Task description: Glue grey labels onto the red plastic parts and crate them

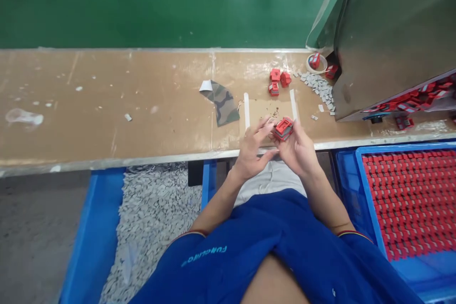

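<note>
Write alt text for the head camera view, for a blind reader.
A person's left hand and right hand hold a small red plastic part above a tan workbench, with more red parts nearby. A blue crate packed with red parts sits at lower right.

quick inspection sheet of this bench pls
surface: tan workbench with a metal front edge, scuffed and flecked with pale bits.
job's things: red plastic part held between both hands above a cardboard sheet taped down with white strips; three more red parts lie beyond it.
clutter: camouflage cloth, tape roll with a red part in it, scattered grey chips.
hands: left hand and right hand are bare, both on the part.
cables: nothing seen.
surroundings: blue crate of red parts in rows, blue crate of grey chips, metal housing, green floor.
</note>
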A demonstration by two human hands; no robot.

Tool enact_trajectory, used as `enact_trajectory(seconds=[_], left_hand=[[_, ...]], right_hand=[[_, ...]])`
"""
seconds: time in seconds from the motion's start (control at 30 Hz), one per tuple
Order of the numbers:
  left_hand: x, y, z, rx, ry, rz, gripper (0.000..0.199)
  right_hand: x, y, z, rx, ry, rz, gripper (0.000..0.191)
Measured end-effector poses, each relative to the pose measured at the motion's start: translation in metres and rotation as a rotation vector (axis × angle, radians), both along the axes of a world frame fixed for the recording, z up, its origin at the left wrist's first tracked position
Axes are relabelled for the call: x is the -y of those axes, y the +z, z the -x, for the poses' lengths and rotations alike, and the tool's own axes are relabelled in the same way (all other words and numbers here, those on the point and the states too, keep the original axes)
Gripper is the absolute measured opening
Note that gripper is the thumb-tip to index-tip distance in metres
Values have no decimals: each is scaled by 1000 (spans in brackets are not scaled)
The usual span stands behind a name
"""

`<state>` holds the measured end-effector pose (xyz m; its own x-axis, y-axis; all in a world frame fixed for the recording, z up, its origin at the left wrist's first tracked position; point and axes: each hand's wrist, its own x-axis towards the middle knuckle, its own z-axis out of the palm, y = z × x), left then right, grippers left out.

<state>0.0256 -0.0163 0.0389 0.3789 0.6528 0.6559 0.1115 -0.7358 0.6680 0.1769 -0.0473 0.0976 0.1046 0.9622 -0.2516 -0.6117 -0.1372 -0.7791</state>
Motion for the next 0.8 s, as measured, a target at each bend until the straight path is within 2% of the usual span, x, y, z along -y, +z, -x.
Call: enact_trajectory(seconds=[0.1, 0.2, 0.27, 0.33, 0.37, 0.47, 0.53, 0.67, 0.8], left_hand=[[-2, 1, -11, -91, -29, -106, 58], [1, -7, -13, -45, -35, -105, 45], [5, -14, -10, 33, -6, -19, 37], [8, -21, -4, 89, 21, 142, 32], [8, -24, -1, 102, 25, 231, 32], [2, -35, 9, 97, -2, 435, 37], [-5, -40, 14, 66, -47, 508, 38], [-14, -43, 19, -3, -80, 604, 40], [-14, -42, 20, -13, -67, 644, 41]], right_hand=[[20, -13, 16, 24, -25, 7, 43], [38, -19, 24, 119, 5, 10, 49], [50, -22, 25, 212, 84, 3, 52], [56, -29, 18, 387, 166, -32, 51], [56, -34, 11, 508, 160, -52, 48], [40, -53, -16, 861, -62, -81, 45], [19, -66, -32, 987, -156, -114, 47], [-17, -73, -47, 1162, -106, -296, 18], [-33, -67, -46, 1218, -208, -375, 18]])
